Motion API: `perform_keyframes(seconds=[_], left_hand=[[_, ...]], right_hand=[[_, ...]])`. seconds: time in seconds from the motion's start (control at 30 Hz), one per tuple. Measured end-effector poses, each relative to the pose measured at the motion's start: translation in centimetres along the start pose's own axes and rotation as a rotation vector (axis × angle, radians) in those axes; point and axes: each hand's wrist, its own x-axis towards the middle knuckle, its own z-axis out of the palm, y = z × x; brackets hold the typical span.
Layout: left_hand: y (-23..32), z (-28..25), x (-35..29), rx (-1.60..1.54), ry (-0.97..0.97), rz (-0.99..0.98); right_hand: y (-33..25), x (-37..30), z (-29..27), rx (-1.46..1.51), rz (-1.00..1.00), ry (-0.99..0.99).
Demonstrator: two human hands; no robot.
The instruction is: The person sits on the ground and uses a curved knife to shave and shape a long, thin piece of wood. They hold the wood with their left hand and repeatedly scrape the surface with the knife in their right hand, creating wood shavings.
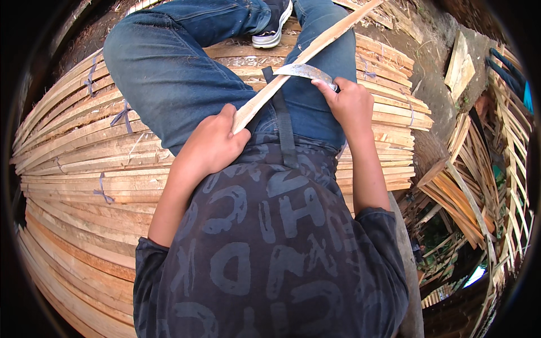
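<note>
My left hand (217, 141) grips the near end of a long pale wooden slat (304, 56) that runs up and to the right across my lap. My right hand (350, 101) holds a curved metal blade (304, 70) whose edge lies against the slat near its middle. Both hands rest above my blue jeans (169, 67); one leg is bent, with a dark shoe with a white sole (273, 25) at the top.
I sit on a wide stack of bundled wooden slats (73, 163) tied with bluish straps. More slats and a lattice-like wooden frame (479, 186) lie at the right, beside bare earth (434, 73).
</note>
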Motion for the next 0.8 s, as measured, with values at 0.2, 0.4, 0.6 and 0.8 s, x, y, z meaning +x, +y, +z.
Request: perform_keyframes(seconds=[0.2, 0.4, 0.6, 0.8], left_hand=[[-0.1, 0.2, 0.1, -0.014, -0.011, 0.004], [0.5, 0.0, 0.3, -0.025, -0.028, -0.006], [0.1, 0.3, 0.5, -0.041, -0.039, 0.001], [-1.2, -0.4, -0.6, -0.095, -0.091, -0.019]], right_hand=[[1.0, 0.5, 0.9, -0.054, -0.022, 0.072], [1.6, 0.8, 1.7, -0.071, -0.019, 0.157], [2.4, 1.0, 2.6, -0.077, 0.037, 0.175], [14.2, 2.5, 1.1, 0.006, 0.652, 0.156]])
